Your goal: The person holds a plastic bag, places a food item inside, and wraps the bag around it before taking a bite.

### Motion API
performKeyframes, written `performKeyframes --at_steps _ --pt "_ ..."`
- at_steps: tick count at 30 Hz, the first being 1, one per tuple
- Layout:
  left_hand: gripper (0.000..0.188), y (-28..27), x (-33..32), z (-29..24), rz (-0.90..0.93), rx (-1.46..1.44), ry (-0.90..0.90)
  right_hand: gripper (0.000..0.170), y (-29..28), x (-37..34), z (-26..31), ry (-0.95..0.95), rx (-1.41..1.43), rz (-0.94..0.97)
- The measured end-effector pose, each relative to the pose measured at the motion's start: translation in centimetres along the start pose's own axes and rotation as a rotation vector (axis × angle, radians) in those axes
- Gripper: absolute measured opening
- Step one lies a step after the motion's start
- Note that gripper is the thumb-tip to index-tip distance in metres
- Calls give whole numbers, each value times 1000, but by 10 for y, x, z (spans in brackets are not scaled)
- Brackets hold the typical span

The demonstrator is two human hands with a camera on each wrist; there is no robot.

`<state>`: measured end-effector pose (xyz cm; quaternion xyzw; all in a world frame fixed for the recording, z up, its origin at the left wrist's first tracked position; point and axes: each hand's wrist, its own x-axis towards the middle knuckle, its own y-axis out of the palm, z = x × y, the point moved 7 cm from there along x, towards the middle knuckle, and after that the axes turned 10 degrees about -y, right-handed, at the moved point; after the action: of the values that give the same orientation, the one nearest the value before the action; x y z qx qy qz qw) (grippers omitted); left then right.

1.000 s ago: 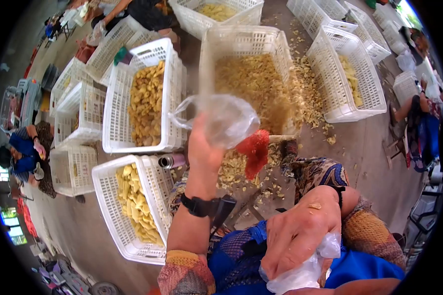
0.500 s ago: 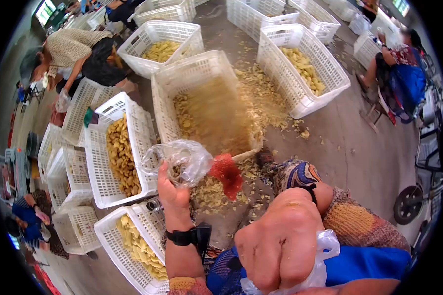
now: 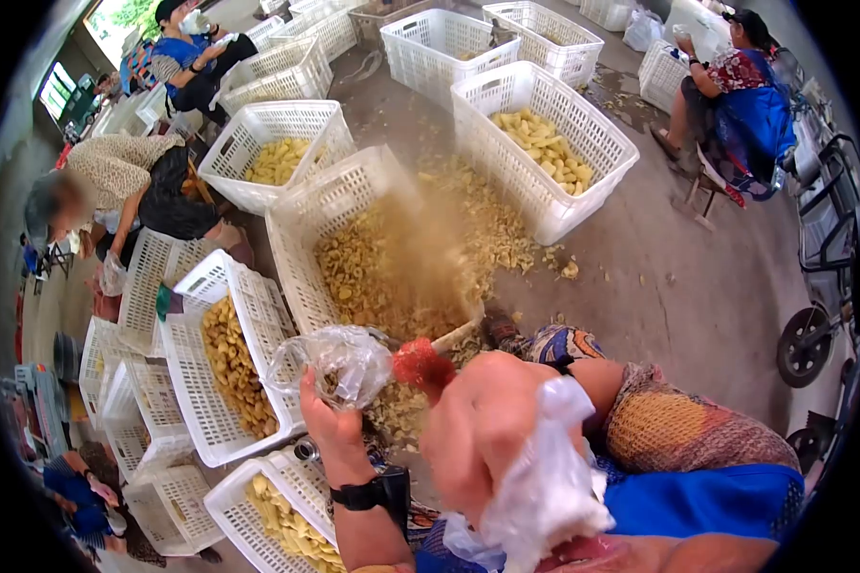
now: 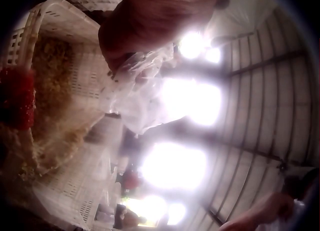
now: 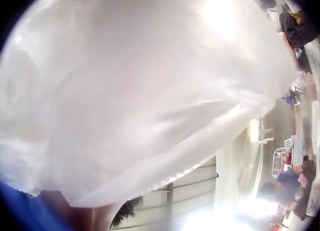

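My left hand (image 3: 334, 435) holds a crumpled clear plastic bag (image 3: 344, 363), with one finger pointing up beside it. That bag overlaps the near corner of a white crate (image 3: 301, 272) in the head view; in the left wrist view it hangs below the hand. Curled into a fist, my right hand (image 3: 478, 420) grips a thin white plastic bag (image 3: 545, 477) close beneath the head camera. The white bag (image 5: 150, 100) fills most of the right wrist view and hides the fingers. A red textured cloth (image 3: 420, 363) lies by the crate's near edge, partly behind the right hand.
Yellowish scraps (image 3: 354, 267) lie in the crate and spill onto the floor, under a brown blur. Around it stand crates of peeled pale pieces (image 3: 545, 153) and brown knobbly roots (image 3: 234, 368). Other people (image 3: 745, 95) sit or bend nearby. A wheeled cart (image 3: 807, 344) stands at right.
My right hand has risen toward the head camera with the white bag, which now shows more. My left hand keeps the clear bag, now near the crate corner. The head view has swung.
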<state>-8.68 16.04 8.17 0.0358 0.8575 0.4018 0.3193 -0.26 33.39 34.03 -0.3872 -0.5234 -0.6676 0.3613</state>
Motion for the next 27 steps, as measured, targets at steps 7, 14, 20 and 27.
performKeyframes --at_steps 7,14,20,27 --pt "40 32 -15 -17 16 533 292 53 -84 -58 6 228 -422 -601" --pt "38 6 -9 -11 5 -97 54 32 -131 -72 10 390 -866 -517" --pt "37 3 -18 -17 87 -74 130 33 -132 -77 5 355 -1422 -29" --pt "39 14 -27 -18 160 3 150 24 -154 -101 -36 553 -981 -439"
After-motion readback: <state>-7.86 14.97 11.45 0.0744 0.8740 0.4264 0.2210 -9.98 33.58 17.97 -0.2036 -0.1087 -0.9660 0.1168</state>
